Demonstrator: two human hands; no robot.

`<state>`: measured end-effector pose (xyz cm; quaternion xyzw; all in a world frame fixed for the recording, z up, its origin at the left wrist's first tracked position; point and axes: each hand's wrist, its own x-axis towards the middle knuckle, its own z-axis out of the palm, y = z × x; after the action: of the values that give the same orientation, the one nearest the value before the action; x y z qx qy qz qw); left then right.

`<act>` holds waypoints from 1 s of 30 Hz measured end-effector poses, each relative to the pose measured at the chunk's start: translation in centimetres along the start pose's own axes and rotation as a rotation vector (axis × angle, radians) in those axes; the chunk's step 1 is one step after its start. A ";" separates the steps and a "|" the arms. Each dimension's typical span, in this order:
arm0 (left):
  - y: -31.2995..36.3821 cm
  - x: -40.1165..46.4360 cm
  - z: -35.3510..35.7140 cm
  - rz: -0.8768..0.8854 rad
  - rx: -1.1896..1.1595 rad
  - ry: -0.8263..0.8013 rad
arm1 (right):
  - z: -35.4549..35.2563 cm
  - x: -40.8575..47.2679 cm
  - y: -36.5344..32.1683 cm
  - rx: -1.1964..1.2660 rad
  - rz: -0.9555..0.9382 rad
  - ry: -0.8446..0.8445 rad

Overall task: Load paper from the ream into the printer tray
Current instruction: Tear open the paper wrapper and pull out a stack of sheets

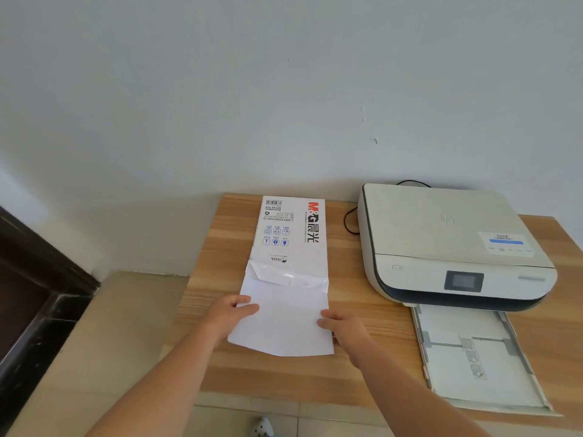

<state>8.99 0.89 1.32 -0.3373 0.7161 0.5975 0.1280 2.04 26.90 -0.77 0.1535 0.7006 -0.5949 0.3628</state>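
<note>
2 hands grip 1 stack of white paper (284, 323) half out of 1 opened ream (291, 231) on the wooden table (362, 376): left hand (232, 313) pinches its left edge, right hand (342, 326) its right edge. 1 printer (448, 244) sits right, its 1 tray (473, 357) pulled out, well apart from the paper.

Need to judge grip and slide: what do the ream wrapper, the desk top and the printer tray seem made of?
Ream wrapper: likely coated paper; its torn mouth shows a glossy, crinkled lining. Desk top: wood-grain surface, probably laminate, smooth and matte. Printer tray: off-white moulded plastic, dull finish, with grey guides.
</note>
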 end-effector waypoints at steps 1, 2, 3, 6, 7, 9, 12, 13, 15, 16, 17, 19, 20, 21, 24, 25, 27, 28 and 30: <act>0.1 -0.6 0.1 0.007 0.010 0.009 | -0.1 -0.4 -0.1 -0.014 -0.005 -0.004; 0.2 -1.1 0.2 0.011 0.021 0.021 | -0.2 -0.9 -0.2 -0.024 -0.012 -0.009; 0.1 -1.5 0.2 0.019 0.031 0.034 | -0.2 -1.3 -0.3 -0.034 -0.021 -0.013; 0.1 -2.9 0.3 0.026 0.057 0.057 | -0.4 -2.4 -0.3 -0.064 -0.052 0.002; 0.1 -3.3 0.3 0.030 0.065 0.062 | -0.5 -2.7 -0.3 -0.082 -0.064 0.010; 0.1 -4.2 0.3 0.031 0.075 0.069 | -0.6 -3.5 -0.3 -0.102 -0.084 0.017; 0.0 -5.3 0.1 0.032 0.043 0.093 | -0.7 -4.8 -0.3 -0.096 -0.104 0.021; 0.0 -5.7 0.1 0.036 0.038 0.106 | -0.8 -5.1 -0.3 -0.094 -0.114 0.019; 0.3 -6.6 0.0 0.038 0.025 0.117 | -0.8 -5.6 -0.2 -0.095 -0.136 0.012; 0.5 -7.1 0.0 0.042 0.020 0.119 | -0.8 -5.9 -0.3 -0.092 -0.144 0.009; 0.7 -7.6 0.1 0.048 0.022 0.120 | -0.8 -6.1 -0.3 -0.087 -0.152 0.007; 1.0 -8.4 0.1 0.053 0.019 0.128 | -0.8 -6.8 -0.3 -0.074 -0.167 0.009; 1.2 -8.8 0.1 0.052 0.016 0.135 | -0.7 -7.2 -0.4 -0.071 -0.174 0.011; 1.2 -9.1 0.1 0.052 0.016 0.139 | -0.7 -7.4 -0.4 -0.076 -0.177 0.014; 1.4 -10.0 -0.2 0.040 0.006 0.127 | -0.6 -8.3 -0.5 -0.095 -0.192 0.021; 1.3 -10.2 -0.5 0.032 0.015 0.120 | -0.6 -8.4 -0.5 -0.100 -0.191 0.023; 1.3 -10.7 -1.2 0.028 0.030 0.110 | -0.4 -9.1 -0.5 -0.093 -0.194 0.027; 1.2 -10.9 -1.5 0.030 0.033 0.104 | -0.3 -9.3 -0.6 -0.093 -0.201 0.032; 1.0 -11.0 -2.2 0.032 0.038 0.104 | 0.0 -9.8 -0.7 -0.102 -0.206 0.038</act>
<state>16.98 2.51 9.07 -0.3541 0.7383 0.5673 0.0873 8.38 28.90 6.53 0.0734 0.7489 -0.5896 0.2936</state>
